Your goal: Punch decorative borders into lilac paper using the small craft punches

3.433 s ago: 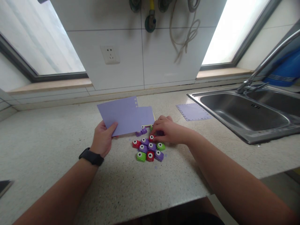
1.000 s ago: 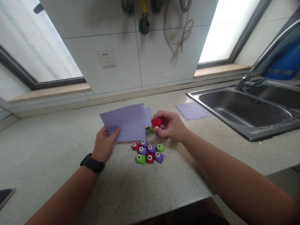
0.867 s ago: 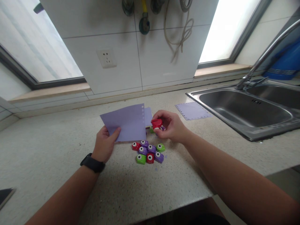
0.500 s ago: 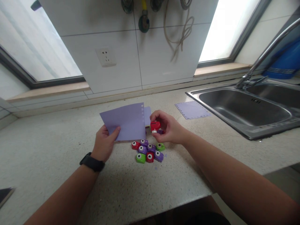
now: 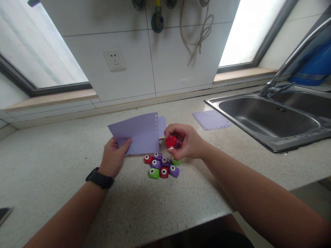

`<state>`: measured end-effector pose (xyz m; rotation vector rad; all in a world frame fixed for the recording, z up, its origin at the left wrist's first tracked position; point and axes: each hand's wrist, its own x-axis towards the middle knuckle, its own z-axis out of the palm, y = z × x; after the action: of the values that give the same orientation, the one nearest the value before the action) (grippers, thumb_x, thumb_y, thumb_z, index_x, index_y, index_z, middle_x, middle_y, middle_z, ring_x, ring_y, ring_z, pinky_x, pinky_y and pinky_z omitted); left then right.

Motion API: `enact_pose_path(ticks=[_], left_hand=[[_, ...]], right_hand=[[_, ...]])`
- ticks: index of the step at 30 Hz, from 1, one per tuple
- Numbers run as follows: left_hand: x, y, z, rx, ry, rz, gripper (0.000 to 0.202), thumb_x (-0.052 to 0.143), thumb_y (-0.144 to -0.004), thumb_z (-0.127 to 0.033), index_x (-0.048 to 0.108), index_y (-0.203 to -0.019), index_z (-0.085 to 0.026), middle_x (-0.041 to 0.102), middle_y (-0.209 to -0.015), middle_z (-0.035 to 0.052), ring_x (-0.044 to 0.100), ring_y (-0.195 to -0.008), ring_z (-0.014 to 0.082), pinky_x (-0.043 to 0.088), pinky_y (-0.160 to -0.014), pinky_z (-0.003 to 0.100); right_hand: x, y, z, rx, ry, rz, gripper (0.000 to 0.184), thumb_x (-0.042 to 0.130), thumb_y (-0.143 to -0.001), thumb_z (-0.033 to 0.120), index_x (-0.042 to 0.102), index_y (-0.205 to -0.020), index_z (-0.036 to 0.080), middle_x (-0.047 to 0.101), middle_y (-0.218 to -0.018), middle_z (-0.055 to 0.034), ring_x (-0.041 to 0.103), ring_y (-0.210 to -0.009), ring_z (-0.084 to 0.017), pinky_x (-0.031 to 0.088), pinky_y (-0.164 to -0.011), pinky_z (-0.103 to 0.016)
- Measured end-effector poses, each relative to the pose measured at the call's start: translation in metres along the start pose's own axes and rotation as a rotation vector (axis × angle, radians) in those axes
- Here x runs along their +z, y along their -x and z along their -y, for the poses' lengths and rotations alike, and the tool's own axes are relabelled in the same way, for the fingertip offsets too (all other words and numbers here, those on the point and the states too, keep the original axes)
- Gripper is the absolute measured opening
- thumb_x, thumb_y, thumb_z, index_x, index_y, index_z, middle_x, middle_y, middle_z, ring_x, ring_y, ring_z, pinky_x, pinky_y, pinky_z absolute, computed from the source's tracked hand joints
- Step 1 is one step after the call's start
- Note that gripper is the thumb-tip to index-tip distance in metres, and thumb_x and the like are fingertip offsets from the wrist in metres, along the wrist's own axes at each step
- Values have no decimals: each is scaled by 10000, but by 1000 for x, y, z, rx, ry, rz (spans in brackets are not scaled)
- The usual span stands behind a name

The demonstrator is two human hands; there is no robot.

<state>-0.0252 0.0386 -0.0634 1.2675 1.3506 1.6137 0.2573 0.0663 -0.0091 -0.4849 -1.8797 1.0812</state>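
My left hand (image 5: 113, 155) pinches a sheet of purple paper (image 5: 139, 134) near its lower left, thumb on the front. A row of small punched holes runs down the sheet's right edge. In my right hand (image 5: 184, 141) is a red craft punch (image 5: 171, 142), gripped between thumb and fingers just right of that edge. Below the sheet, several small punches sit close together on the counter, among them a green punch (image 5: 154, 173), a red punch (image 5: 164, 172) and a purple punch (image 5: 174, 171). Behind the held sheet, more purple paper (image 5: 162, 125) shows in part.
Another purple sheet (image 5: 211, 120) with holes along its edges lies by the steel sink (image 5: 269, 117). A faucet (image 5: 281, 69) rises behind the sink. Tiny paper bits (image 5: 171, 184) are scattered by the punches. A dark flat object (image 5: 5, 214) shows at the left edge.
The red punch in my right hand has tilted and come slightly down, and its front now shows apart from the sheet's edge. My left hand still holds the sheet.
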Motion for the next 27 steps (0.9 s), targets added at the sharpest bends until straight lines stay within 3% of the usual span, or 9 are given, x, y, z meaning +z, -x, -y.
enact_pose_path(ticks=[13, 17, 22, 25, 27], left_hand=[[-1, -1, 3, -9, 3, -1, 495, 848, -756, -384, 711, -1166, -143, 754, -1186, 122, 705, -1073, 271, 524, -1024, 445], [-1, -1, 4, -2, 17, -5, 493, 858, -744, -387, 719, -1150, -146, 756, -1179, 122, 704, -1073, 273, 518, -1032, 453], [-1, -1, 3, 7, 23, -5, 487, 854, -755, -375, 718, -1165, -149, 757, -1179, 119, 706, -1075, 272, 522, -1033, 452], [-1, -1, 4, 0, 33, -7, 485, 856, -757, -365, 716, -1167, -146, 756, -1184, 122, 708, -1073, 266, 521, -1036, 449], [-1, -2, 4, -7, 43, -6, 494, 859, -758, -359, 712, -1179, -146, 755, -1191, 121, 707, -1077, 262, 517, -1041, 445]], right_hand=[[2, 0, 4, -11, -17, 80, 277, 761, -652, 109, 684, -910, 178, 678, -870, -21, 614, -752, -127, 502, -695, -269], [2, 1, 0, 2, -38, 118, 347, 796, -670, 120, 655, -980, 185, 673, -927, -26, 628, -793, -129, 526, -748, -274], [4, 3, -4, -29, -28, 142, 462, 756, -733, 85, 615, -1156, 204, 682, -1124, -72, 664, -1018, -174, 534, -949, -334], [5, 4, -5, 2, -3, 147, 520, 729, -779, 98, 613, -1275, 200, 695, -1125, -77, 679, -1008, -173, 542, -947, -339], [4, 3, -5, 21, 21, 150, 452, 720, -799, 116, 656, -1241, 188, 700, -1085, -73, 676, -954, -165, 550, -906, -330]])
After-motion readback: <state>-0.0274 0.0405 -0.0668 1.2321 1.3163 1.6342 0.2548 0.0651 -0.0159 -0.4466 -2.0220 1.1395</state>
